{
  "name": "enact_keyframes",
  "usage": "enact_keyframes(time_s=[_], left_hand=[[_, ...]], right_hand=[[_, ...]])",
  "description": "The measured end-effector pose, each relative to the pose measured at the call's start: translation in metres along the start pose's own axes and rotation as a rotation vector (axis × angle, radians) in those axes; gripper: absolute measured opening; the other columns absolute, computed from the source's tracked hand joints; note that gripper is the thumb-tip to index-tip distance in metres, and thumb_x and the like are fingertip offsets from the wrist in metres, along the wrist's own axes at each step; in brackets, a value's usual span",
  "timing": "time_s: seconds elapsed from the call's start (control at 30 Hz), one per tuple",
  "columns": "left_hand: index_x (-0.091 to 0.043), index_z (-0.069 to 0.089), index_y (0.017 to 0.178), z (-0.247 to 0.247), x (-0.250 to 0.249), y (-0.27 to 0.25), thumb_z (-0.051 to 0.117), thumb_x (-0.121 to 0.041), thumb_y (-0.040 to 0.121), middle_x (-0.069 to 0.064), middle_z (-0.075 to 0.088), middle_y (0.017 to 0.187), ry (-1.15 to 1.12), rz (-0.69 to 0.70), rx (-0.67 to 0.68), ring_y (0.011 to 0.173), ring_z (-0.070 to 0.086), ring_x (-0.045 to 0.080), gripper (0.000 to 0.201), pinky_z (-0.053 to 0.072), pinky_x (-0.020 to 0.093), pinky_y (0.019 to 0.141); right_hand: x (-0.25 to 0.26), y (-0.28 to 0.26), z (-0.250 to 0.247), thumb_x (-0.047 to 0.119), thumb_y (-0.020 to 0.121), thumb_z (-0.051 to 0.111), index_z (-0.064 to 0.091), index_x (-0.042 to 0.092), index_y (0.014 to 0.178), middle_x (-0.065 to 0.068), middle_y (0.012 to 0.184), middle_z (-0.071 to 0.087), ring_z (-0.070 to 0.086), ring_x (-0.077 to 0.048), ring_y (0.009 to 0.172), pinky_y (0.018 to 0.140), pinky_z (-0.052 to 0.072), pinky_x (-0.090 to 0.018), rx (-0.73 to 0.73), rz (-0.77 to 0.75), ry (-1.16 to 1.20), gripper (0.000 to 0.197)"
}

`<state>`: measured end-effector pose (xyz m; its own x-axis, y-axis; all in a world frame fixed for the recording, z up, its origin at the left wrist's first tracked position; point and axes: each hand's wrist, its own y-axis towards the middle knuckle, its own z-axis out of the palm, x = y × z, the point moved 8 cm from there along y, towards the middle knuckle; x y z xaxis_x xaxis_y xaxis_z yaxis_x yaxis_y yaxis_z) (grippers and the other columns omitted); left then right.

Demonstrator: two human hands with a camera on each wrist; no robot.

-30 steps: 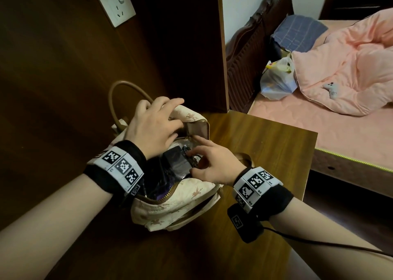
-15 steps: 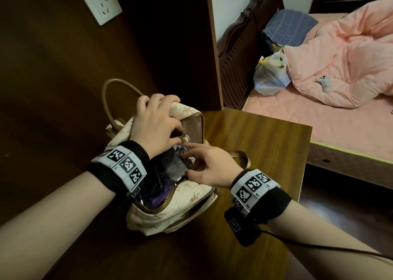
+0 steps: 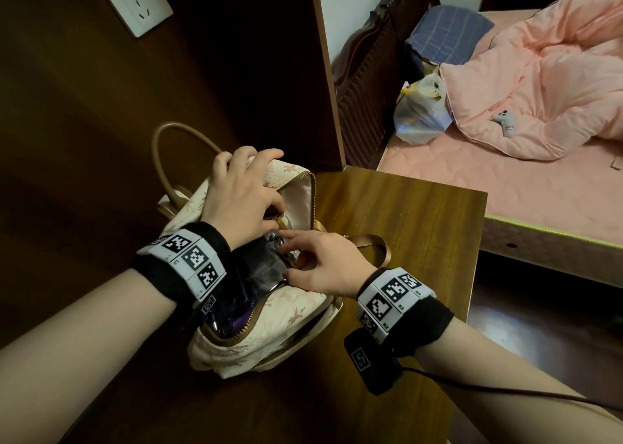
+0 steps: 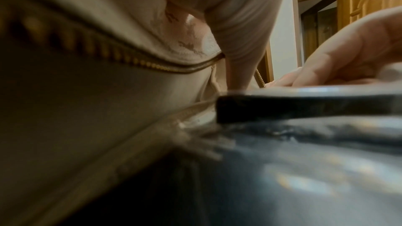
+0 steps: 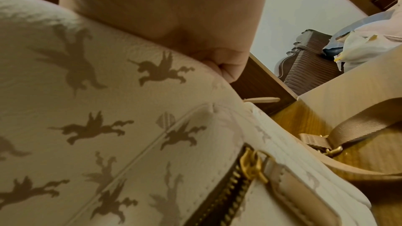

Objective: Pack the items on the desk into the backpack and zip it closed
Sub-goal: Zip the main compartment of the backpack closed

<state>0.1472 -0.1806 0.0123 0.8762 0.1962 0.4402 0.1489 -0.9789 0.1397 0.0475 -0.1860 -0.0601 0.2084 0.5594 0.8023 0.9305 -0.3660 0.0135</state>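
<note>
Backpack: cream, printed, lying on my desk, main zip gaping, long axis running away from me.

Contents: dark flat item in glossy wrap, sitting high in the mouth, directly under both hands.

Left hand: fingers curled over the far upper flap, gripping it, thumb by the gold zip pull.

Right hand: nearer the item, fingertips pressing it down, fingers fairly straight.

Judgement: item must sink below the zip line before closing.
</note>
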Motion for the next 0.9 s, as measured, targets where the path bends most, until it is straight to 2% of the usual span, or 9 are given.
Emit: enact_keyframes(time_s=[0.13,0.3,0.4,0.53,0.7,0.77,0.83,0.9], left_hand=[[-0.039,0.073,0.073,0.003,-0.002,0.002,0.081,-0.053,0.061,-0.002,0.038,0.147,0.002,0.008,-0.001,0.127,0.034,0.032,0.02,0.021,0.047,0.095],[-0.038,0.073,0.069,0.003,-0.003,0.002,0.078,-0.052,0.065,-0.002,0.041,0.144,-0.023,0.04,-0.038,0.123,0.037,0.033,0.015,0.022,0.047,0.092],[-0.038,0.073,0.07,0.003,-0.002,0.001,0.077,-0.05,0.068,-0.001,0.042,0.143,-0.028,0.062,-0.055,0.122,0.038,0.034,0.014,0.022,0.048,0.091],[-0.033,0.073,0.071,0.004,-0.001,-0.002,0.074,-0.044,0.072,0.001,0.04,0.144,-0.042,0.092,-0.048,0.124,0.037,0.037,0.011,0.022,0.048,0.092],[-0.03,0.071,0.068,0.006,0.0,-0.004,0.075,-0.039,0.068,0.003,0.039,0.145,-0.007,0.106,-0.016,0.126,0.036,0.038,0.009,0.022,0.049,0.091],[-0.03,0.07,0.067,0.006,0.0,-0.005,0.075,-0.038,0.066,0.003,0.039,0.145,0.003,0.111,-0.012,0.126,0.036,0.039,0.009,0.021,0.048,0.092],[-0.03,0.069,0.066,0.006,0.001,-0.005,0.076,-0.037,0.064,0.004,0.038,0.146,0.001,0.117,-0.001,0.126,0.035,0.038,0.01,0.021,0.048,0.093],[-0.031,0.069,0.066,0.007,0.003,-0.006,0.078,-0.038,0.063,0.004,0.037,0.146,-0.015,0.123,0.014,0.127,0.033,0.039,0.012,0.02,0.049,0.094]], right_hand=[[-0.003,0.002,0.001,0.034,0.079,0.065,0.065,0.025,0.111,0.018,0.139,0.047,0.061,-0.008,0.094,0.083,0.053,-0.032,0.005,0.04,0.042,0.033],[-0.005,0.004,0.003,0.034,0.079,0.065,0.066,0.026,0.105,0.015,0.134,0.053,0.063,-0.009,0.084,0.081,0.054,-0.034,0.026,0.061,0.086,0.028],[-0.007,0.004,0.003,0.033,0.08,0.065,0.064,0.027,0.1,0.01,0.124,0.06,0.065,-0.012,0.082,0.08,0.054,-0.037,0.046,0.082,0.148,0.021],[-0.012,0.006,0.0,0.033,0.08,0.068,0.056,0.025,0.1,0.002,0.095,0.068,0.065,-0.018,0.08,0.076,0.055,-0.037,0.062,0.129,0.261,0.024],[-0.018,0.02,-0.007,0.027,0.086,0.063,0.05,0.024,0.09,-0.005,0.105,0.064,0.061,-0.022,0.092,0.085,0.051,-0.041,0.008,0.163,0.261,0.014],[-0.021,0.028,-0.011,0.029,0.09,0.058,0.05,0.02,0.098,-0.006,0.104,0.064,0.061,-0.022,0.095,0.087,0.051,-0.041,-0.026,0.199,0.241,0.014],[-0.021,0.035,-0.01,0.029,0.092,0.055,0.047,0.017,0.119,-0.006,0.111,0.065,0.062,-0.021,0.098,0.09,0.051,-0.037,-0.024,0.213,0.183,0.03],[-0.018,0.041,-0.006,0.026,0.093,0.053,0.039,0.021,0.136,-0.006,0.118,0.064,0.061,-0.021,0.104,0.093,0.049,-0.036,0.003,0.181,0.061,0.045]])
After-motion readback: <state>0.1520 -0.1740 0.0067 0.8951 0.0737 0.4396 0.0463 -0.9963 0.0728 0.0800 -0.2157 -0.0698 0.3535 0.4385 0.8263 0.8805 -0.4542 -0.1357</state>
